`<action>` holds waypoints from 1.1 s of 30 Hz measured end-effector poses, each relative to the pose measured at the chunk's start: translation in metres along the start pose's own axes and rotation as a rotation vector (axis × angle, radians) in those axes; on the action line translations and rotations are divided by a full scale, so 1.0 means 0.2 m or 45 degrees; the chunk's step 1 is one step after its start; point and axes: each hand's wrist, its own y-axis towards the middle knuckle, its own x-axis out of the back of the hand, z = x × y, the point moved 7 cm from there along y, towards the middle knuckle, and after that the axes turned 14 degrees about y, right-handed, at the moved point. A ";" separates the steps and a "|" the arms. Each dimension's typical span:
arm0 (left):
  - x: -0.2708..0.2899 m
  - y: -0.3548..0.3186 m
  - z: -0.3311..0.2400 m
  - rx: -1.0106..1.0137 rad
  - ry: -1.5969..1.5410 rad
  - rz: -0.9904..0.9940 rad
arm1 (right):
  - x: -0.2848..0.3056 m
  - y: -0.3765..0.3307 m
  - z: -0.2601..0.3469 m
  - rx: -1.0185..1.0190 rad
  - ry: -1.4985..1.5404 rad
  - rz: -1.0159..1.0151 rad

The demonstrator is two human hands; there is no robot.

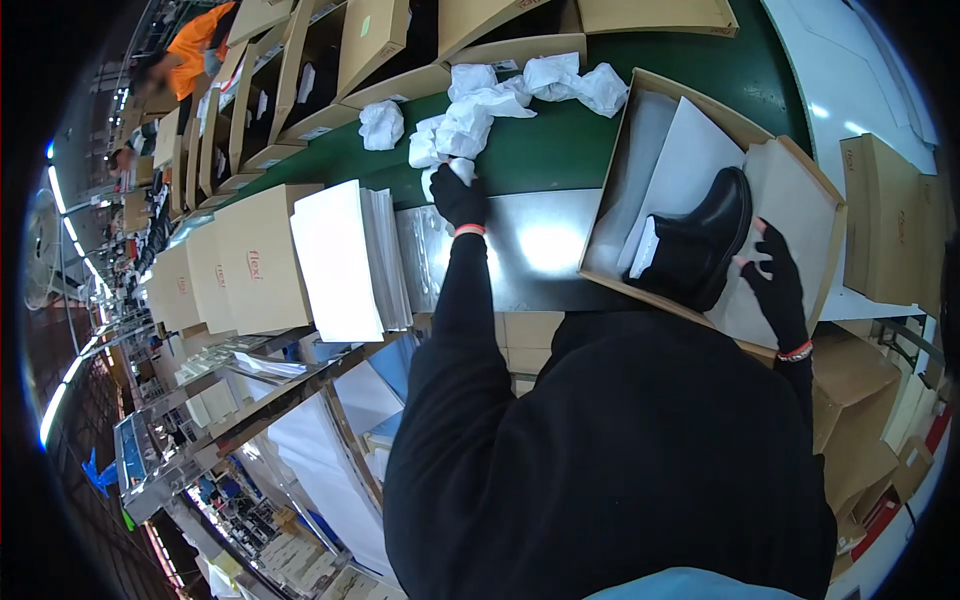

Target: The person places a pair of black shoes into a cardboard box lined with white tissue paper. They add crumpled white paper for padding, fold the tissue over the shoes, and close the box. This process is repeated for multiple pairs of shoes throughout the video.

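Observation:
My left hand [459, 198], in a black glove, is closed on a wad of crumpled white paper [461, 169] at the near edge of the green surface. My right hand [777, 274], in a black glove with bare fingertips, has its fingers apart beside a black ankle boot [712, 235]. It holds nothing. The boot lies on its side in an open cardboard box [601, 225], with white paper showing in its opening. Sheets of white and grey paper [676, 165] line the box. More crumpled paper wads [466, 122] lie beyond my left hand.
Open cardboard boxes [372, 50] with dark contents line the far side of the green conveyor [545, 155]. A stack of white sheets [340, 262] and closed boxes [262, 262] stand left. More boxes [882, 222] stand right. A person in orange [195, 45] is at the far left.

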 end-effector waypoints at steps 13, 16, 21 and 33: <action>1.31 -0.47 -1.09 -0.860 -1.833 1.353 | -0.39 0.06 0.43 0.206 1.045 0.830; 1.19 -0.52 -1.22 -0.539 -1.938 1.190 | -0.25 0.04 0.21 -0.151 1.061 0.357; 1.45 -0.76 -1.46 -1.133 -1.323 0.164 | -0.14 -0.04 -0.08 -0.070 1.083 -0.045; 0.69 -0.38 -2.15 -1.202 -0.970 0.309 | 0.60 -0.40 -0.98 -0.004 -0.617 -0.802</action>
